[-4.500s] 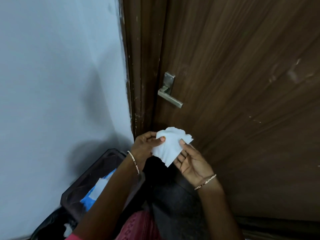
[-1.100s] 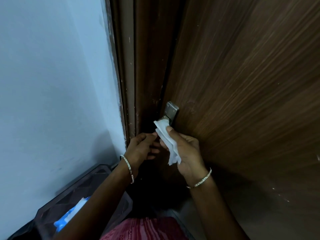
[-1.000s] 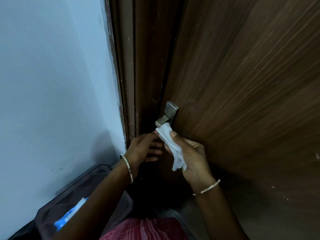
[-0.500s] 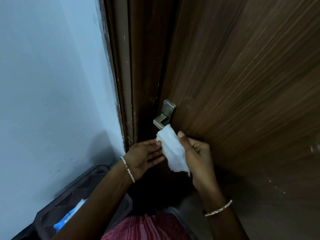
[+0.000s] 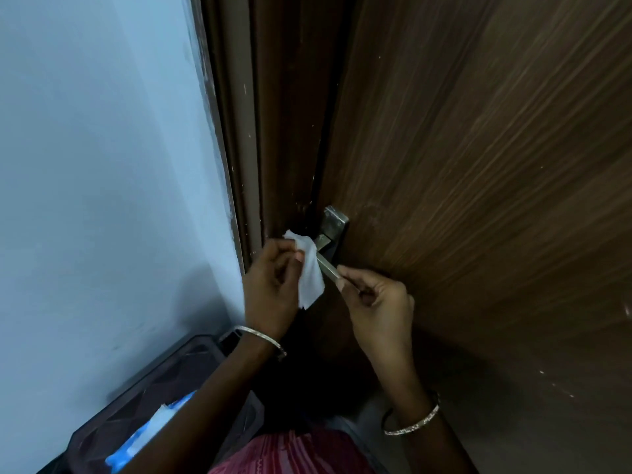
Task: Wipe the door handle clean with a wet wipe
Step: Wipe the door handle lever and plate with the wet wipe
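Wiping step at frame centre: left hand (image 5: 270,285) is pinching the wet wipe (image 5: 309,268) against the door handle (image 5: 327,265); right hand (image 5: 376,302) is pinching the lever's tip. Next move probably calls for sliding the wipe along the lever.

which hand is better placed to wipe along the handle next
Left. The left hand holds the wet wipe against the door handle; the right hand has no wipe and only pinches the lever's free end.
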### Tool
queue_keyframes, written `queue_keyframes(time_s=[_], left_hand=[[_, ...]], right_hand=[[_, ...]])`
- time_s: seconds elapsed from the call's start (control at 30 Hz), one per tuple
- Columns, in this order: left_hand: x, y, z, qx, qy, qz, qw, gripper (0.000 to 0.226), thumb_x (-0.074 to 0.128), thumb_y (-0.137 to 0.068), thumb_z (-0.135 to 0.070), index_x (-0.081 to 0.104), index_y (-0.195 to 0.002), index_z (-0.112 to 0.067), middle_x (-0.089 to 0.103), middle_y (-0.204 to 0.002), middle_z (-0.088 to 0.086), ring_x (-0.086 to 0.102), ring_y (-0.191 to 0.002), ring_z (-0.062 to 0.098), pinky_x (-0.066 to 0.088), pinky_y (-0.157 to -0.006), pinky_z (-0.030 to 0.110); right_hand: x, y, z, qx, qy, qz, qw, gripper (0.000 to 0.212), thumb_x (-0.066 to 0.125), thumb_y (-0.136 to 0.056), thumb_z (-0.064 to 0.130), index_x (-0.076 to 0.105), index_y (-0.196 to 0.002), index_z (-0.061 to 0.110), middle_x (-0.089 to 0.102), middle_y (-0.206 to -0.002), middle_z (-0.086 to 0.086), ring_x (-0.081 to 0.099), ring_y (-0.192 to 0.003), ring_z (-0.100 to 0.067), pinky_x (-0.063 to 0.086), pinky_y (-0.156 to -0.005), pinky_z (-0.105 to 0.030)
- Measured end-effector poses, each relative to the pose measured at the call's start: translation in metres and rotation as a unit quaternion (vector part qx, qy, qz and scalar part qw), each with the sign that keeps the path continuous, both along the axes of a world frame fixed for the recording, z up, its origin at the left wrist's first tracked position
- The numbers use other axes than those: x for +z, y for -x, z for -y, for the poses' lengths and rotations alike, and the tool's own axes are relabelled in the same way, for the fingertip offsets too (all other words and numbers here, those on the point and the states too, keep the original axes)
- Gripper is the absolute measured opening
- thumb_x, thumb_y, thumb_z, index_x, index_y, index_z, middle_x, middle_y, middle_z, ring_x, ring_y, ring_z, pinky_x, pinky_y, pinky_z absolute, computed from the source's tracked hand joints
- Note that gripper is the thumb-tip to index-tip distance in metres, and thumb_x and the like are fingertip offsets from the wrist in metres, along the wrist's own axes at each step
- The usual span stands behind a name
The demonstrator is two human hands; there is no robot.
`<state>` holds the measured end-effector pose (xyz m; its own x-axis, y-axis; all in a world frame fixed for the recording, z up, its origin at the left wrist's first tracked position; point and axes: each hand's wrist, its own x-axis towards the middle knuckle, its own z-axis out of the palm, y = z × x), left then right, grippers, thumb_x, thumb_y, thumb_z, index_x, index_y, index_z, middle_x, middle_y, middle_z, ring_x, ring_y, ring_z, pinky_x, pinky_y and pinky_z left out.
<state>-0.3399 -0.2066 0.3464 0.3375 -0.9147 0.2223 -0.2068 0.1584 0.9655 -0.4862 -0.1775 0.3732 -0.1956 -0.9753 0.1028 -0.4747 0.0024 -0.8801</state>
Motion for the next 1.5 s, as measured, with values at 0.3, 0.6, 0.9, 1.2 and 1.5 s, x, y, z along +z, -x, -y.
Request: queue_keyframes(time_s=[0.3, 0.6, 0.9, 1.2, 1.5], left_hand=[[0.010, 0.009, 0.023, -0.030, 0.082, 0.210, 0.974, 0.025, 0.055, -0.097, -0.014, 0.072, -0.114, -0.019, 0.075, -0.081, -0.003, 0.066, -0.066, 0.008, 0.050, -0.061, 0.020], [0.004, 0.016, 0.023, 0.021, -0.008, 0.082, 0.996, 0.028, 0.061, -0.096, -0.028, 0.074, -0.071, -0.027, 0.066, -0.058, -0.018, 0.056, -0.048, -0.006, 0.037, -0.051, 0.003], [0.006, 0.011, 0.033, 0.007, -0.148, -0.120, 0.982, 0.032, 0.067, -0.090, -0.041, 0.074, -0.063, -0.024, 0.070, -0.060, -0.010, 0.068, -0.066, 0.008, 0.053, -0.069, 0.024], [0.013, 0.008, 0.017, 0.040, 0.025, 0.217, 0.975, 0.022, 0.067, -0.092, -0.034, 0.079, -0.106, -0.021, 0.079, -0.094, -0.001, 0.072, -0.083, 0.012, 0.043, -0.070, 0.012], [0.030, 0.012, 0.047, -0.004, -0.083, 0.249, 0.965, 0.022, 0.072, -0.086, -0.035, 0.080, -0.097, -0.017, 0.078, -0.092, 0.002, 0.070, -0.076, 0.016, 0.051, -0.062, 0.025]], right_hand=[[-0.008, 0.010, -0.001, -0.003, -0.003, 0.044, 0.999, 0.020, 0.080, -0.084, 0.022, 0.078, -0.104, 0.025, 0.078, -0.094, 0.019, 0.071, -0.093, 0.008, 0.055, -0.084, -0.011], [-0.013, 0.009, 0.000, -0.001, 0.023, 0.059, 0.998, 0.019, 0.080, -0.084, 0.019, 0.079, -0.102, 0.023, 0.078, -0.091, 0.019, 0.072, -0.088, 0.008, 0.054, -0.083, -0.010], [-0.016, 0.013, 0.001, 0.010, 0.033, 0.066, 0.997, 0.020, 0.080, -0.084, 0.019, 0.079, -0.103, 0.021, 0.079, -0.092, 0.016, 0.072, -0.086, 0.008, 0.054, -0.078, -0.007], [-0.022, 0.012, 0.000, 0.000, 0.043, 0.077, 0.996, 0.019, 0.080, -0.084, 0.020, 0.079, -0.103, 0.021, 0.078, -0.095, 0.021, 0.072, -0.086, 0.007, 0.054, -0.077, -0.008], [-0.022, 0.014, 0.003, 0.014, 0.040, 0.076, 0.996, 0.017, 0.079, -0.085, 0.017, 0.080, -0.102, 0.019, 0.079, -0.094, 0.013, 0.072, -0.083, 0.005, 0.053, -0.075, -0.009]])
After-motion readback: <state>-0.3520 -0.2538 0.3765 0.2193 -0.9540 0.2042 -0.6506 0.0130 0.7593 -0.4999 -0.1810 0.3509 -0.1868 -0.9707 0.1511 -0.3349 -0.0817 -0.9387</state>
